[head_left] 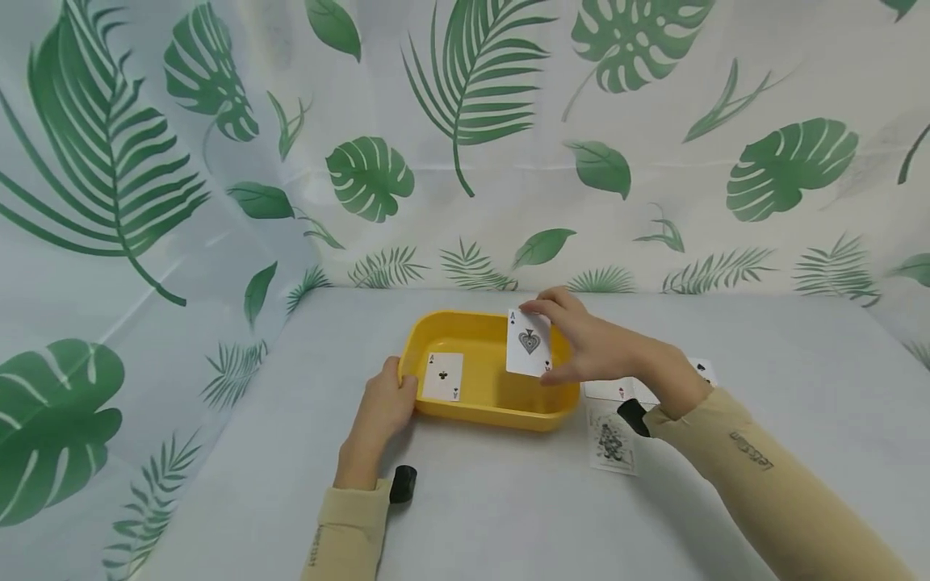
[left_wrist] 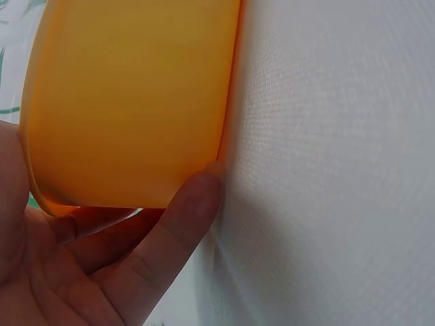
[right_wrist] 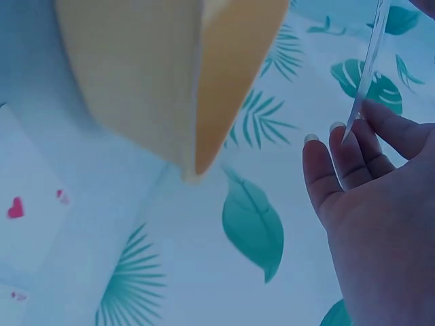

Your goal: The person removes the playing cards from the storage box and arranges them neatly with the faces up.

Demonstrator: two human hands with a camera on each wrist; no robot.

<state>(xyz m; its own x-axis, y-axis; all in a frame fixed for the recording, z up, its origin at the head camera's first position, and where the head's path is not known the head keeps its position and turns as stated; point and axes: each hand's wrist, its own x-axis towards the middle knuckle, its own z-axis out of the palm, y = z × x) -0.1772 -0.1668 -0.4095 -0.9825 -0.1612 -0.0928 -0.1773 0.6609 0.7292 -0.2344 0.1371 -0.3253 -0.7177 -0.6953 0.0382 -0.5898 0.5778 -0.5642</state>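
A yellow tray [head_left: 487, 416] rests on the table, its left end held by my left hand [head_left: 381, 403]. In the left wrist view, that hand's fingers [left_wrist: 194, 204] lie against the tray's end wall. My right hand [head_left: 599, 340] pinches an ace of spades [head_left: 529, 343] by its edges, over the right part of the tray. Edge-on in the right wrist view, the same card [right_wrist: 370, 68] shows as a thin strip near the fingertips. Inside the tray, on the left, lies an ace of clubs [head_left: 443, 376].
Right of the tray, a card with a red heart [right_wrist: 20, 197] lies on the table, partly under my right forearm in the head view. A joker [head_left: 612, 440] lies nearer, and another card [head_left: 703, 369] shows beyond the wrist. Leaf-print cloth [head_left: 494, 218] hangs behind.
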